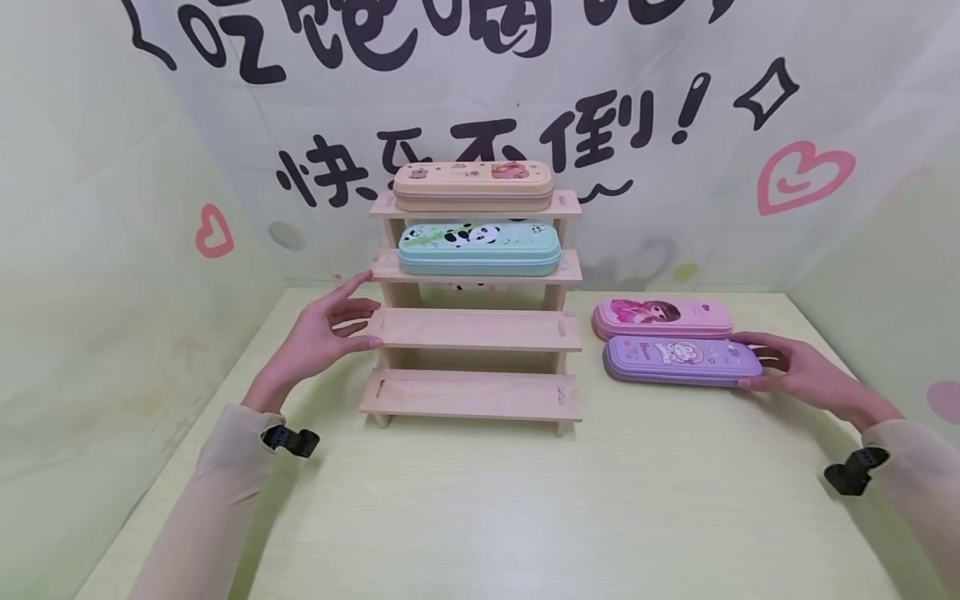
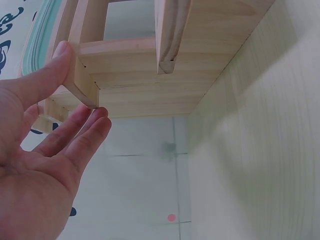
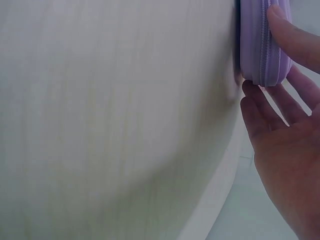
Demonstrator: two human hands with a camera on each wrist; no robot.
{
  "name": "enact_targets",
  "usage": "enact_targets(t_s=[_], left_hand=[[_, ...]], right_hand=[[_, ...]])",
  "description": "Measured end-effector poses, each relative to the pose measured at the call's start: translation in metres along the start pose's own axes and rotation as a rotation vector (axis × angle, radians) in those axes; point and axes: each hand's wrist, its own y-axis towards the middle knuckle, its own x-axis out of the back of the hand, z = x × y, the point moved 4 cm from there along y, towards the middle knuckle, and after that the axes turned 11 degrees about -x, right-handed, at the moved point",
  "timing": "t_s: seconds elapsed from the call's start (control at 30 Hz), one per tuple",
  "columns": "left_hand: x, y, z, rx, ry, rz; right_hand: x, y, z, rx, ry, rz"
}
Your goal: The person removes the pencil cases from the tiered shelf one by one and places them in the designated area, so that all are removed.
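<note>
While my left hand [image 1: 322, 337] rests open-fingered against the pale wooden stepped rack [image 1: 475, 333], my right hand [image 1: 795, 373] pinches the end of the rounded, zippered purple pencil case [image 1: 681, 360], lying flat on the table [image 1: 525, 508] beside the pink case [image 1: 662, 317].

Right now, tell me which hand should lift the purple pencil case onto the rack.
Right. The right hand already touches the purple pencil case; the left hand is across the table, touching the wooden rack.

The backdrop [image 1: 675, 208] reads "快乐不倒!" in black.
</note>
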Motion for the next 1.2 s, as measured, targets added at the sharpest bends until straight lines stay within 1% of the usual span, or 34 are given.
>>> enact_targets(t_s=[0.23,0.4,0.8,1.03,1.2], left_hand=[[-0.0009,-0.0005,-0.0007,0.01,0.0,0.001],[-0.0001,-0.0004,0.0004,0.017,-0.003,-0.003],[0.0005,-0.0002,-0.0012,0.014,0.0,-0.004],[0.0003,-0.0011,-0.0013,0.016,0.011,-0.002],[-0.0007,-0.0014,-0.0021,0.017,0.001,-0.002]], right_hand=[[0.0002,0.0014,0.0,-0.02,-0.043,0.001],[0.001,0.0016,0.0014,-0.032,-0.045,0.016],[0.0008,0.0028,0.0015,-0.043,-0.064,0.019],[0.0004,0.0031,0.0003,-0.056,-0.044,0.037],[0.0016,0.0008,-0.001,-0.067,-0.068,0.033]])
